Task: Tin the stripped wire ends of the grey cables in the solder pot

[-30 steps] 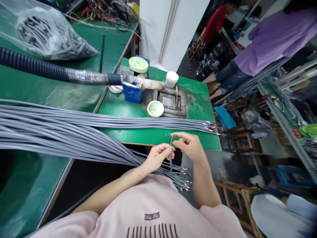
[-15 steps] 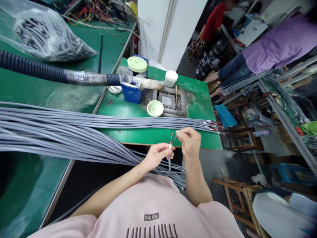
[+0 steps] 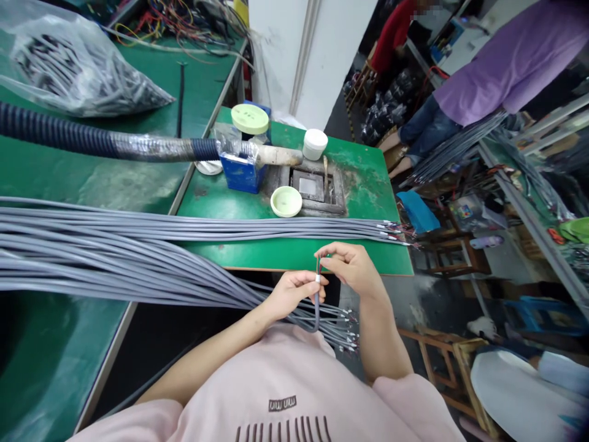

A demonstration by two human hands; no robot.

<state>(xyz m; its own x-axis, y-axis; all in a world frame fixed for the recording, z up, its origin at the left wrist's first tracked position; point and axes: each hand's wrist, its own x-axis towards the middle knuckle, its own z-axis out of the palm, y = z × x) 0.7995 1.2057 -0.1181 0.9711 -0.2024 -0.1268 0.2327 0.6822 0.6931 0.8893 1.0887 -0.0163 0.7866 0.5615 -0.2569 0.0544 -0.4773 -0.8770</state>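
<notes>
Close in front of my chest, my left hand (image 3: 297, 291) pinches a grey cable (image 3: 317, 313) just below its white-wrapped end. Thin inner wires (image 3: 318, 264), some reddish and some dark, rise from that end. My right hand (image 3: 350, 265) is closed at the tips of these wires, thumb and index finger pressed together on them. Which of the wires it grips I cannot make out exactly. Behind my hands a row of grey cables (image 3: 257, 228) lies across the green bench, stripped ends to the right. A thicker bundle (image 3: 184, 270) runs down beneath my left forearm.
On the green bench (image 3: 368, 178) a dark solder-pot-like fixture (image 3: 310, 185) is set in, with a brush beside it. Around it are a pale green dish (image 3: 286, 202), white jar (image 3: 315, 144), blue box (image 3: 242, 173) and ribbed hose (image 3: 69, 135). A person in purple (image 3: 497, 67) stands right.
My right hand has moved slightly left and down over the wires, its fingers now turned more across their tips. My left hand keeps its hold on the cable. The view has shifted slightly.
</notes>
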